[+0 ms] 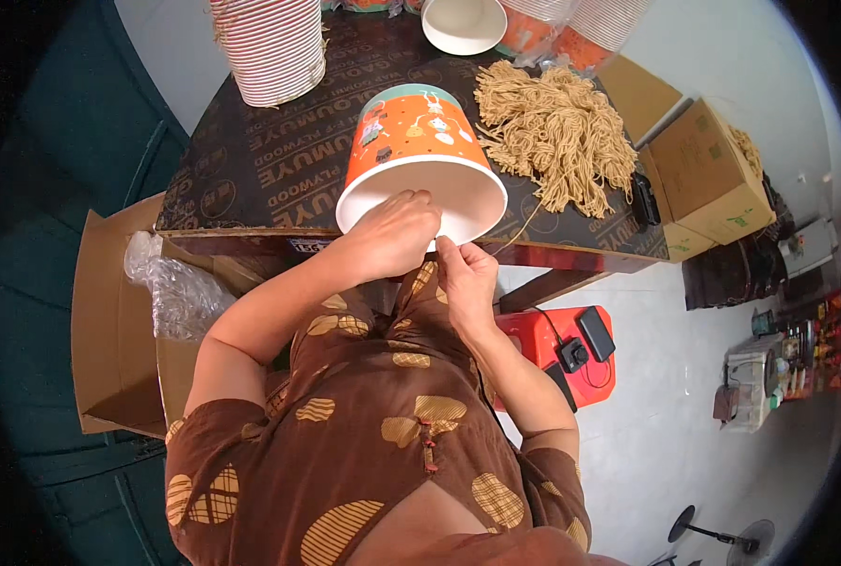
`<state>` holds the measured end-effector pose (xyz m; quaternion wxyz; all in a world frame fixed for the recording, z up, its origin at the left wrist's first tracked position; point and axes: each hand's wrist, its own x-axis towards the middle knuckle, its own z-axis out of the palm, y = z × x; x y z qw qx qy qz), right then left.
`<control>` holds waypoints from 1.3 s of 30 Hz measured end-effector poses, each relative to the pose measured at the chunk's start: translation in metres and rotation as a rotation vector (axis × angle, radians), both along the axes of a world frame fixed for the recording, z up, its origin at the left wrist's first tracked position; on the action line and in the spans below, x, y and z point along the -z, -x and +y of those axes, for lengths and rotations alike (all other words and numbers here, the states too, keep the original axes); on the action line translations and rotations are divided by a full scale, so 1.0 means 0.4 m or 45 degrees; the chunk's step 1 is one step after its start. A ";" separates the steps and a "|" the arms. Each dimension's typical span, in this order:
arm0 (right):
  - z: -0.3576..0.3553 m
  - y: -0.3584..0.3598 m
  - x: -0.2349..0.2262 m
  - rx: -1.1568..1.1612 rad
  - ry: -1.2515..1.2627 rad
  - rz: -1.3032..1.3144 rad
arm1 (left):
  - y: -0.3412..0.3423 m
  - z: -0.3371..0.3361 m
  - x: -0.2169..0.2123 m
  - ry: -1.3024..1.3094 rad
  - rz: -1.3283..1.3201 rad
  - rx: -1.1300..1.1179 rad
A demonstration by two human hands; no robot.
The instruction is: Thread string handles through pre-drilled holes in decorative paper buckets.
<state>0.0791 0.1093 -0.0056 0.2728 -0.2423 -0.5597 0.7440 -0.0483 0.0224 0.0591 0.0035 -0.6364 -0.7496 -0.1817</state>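
An orange paper bucket (pixel 419 132) with printed figures and a white rim lies tilted at the table's front edge, its mouth toward me. My left hand (pixel 397 236) is closed just in front of the mouth, over its lower left part; whatever its fingers hold is hidden. With thumb and fingers pinched at the bottom of the rim, my right hand (pixel 468 278) has a thin tan cord (pixel 521 226) running from it up toward the table. Behind it to the right lies a loose heap of tan cords (pixel 562 137).
A tall stack of nested paper buckets (pixel 270 47) stands at the far left of the dark table (pixel 241 179). One white bucket (pixel 464 25) and more wrapped stacks sit at the back. Cardboard boxes flank both sides. A red stool (pixel 534 330) below right carries small black devices.
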 end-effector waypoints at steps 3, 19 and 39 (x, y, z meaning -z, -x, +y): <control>0.001 -0.002 -0.005 0.005 0.017 -0.027 | -0.003 -0.006 -0.013 0.055 0.021 0.005; 0.007 -0.002 -0.006 -0.011 0.000 0.007 | -0.053 -0.012 0.007 -0.223 -0.750 -0.264; 0.041 -0.021 -0.048 -0.103 -0.053 -0.181 | -0.026 0.034 0.005 -0.001 -1.107 -0.432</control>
